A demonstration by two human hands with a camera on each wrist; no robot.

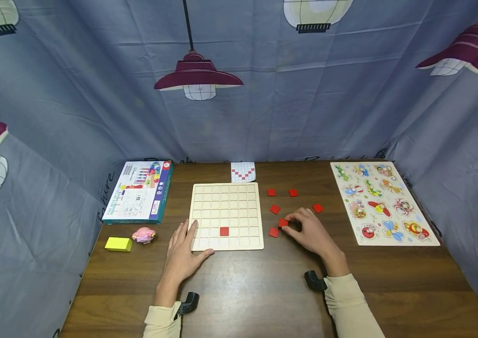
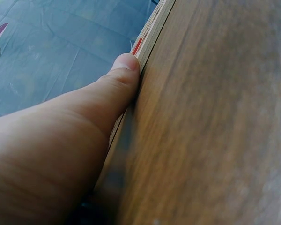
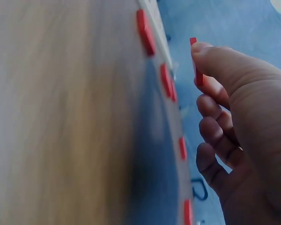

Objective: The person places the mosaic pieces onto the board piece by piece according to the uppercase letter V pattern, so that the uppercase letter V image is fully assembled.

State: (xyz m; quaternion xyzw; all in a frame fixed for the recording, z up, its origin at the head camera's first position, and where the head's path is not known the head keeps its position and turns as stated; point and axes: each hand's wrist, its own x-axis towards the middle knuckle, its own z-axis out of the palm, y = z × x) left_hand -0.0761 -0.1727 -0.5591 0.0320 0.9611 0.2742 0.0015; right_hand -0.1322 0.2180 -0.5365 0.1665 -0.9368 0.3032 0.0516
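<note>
A pale grid board [image 1: 226, 202] lies on the table with one red square tile [image 1: 224, 231] in a lower cell. My left hand [image 1: 183, 256] rests on its lower left corner, fingers along the left side and thumb [image 2: 124, 63] against the front edge. To the right of the board, my right hand [image 1: 312, 234] pinches a red square tile [image 3: 196, 63] between thumb and finger, lifted off the table in the right wrist view. Several loose red tiles [image 1: 274, 209] are scattered around that hand, another [image 1: 273, 232] just below the held one.
Behind the board is a small pattern card [image 1: 243, 172] with red squares in a V shape. A boxed game [image 1: 137, 192], a pink toy [image 1: 143, 235] and a yellow block [image 1: 118, 244] sit at left. An animal picture board [image 1: 384, 204] lies at right.
</note>
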